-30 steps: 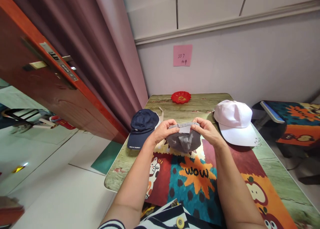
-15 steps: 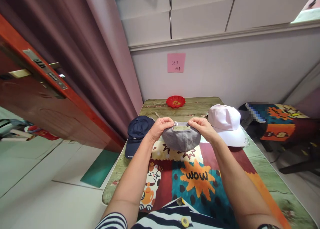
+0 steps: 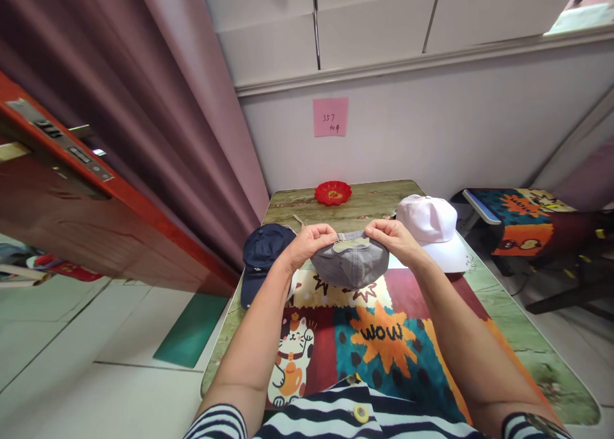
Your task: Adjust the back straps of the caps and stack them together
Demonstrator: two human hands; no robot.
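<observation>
A grey baseball cap [image 3: 354,263] is held up over the table, its back opening and adjuster strap facing me. My left hand [image 3: 311,242] pinches the strap on the left, close to a small metal buckle [image 3: 341,237]. On the other side, my right hand [image 3: 391,235] is closed on the strap's right end. A navy blue cap [image 3: 265,253] lies on the table left of my left hand, partly covered by my forearm. Beyond my right wrist sits a white cap [image 3: 429,224], brim toward me. The grey cap's front and brim are hidden.
A red scalloped dish [image 3: 332,193] stands at the table's far end. A colourful cloth [image 3: 321,356] covers the near middle of the table [image 3: 551,362]. An orange-red door [image 3: 119,228] and purple curtain [image 3: 192,106] are at left; another table [image 3: 520,215] stands at right.
The strap now slants upward to the right, with my hands slightly farther apart and the right one a little higher. The whole view has shifted slightly.
</observation>
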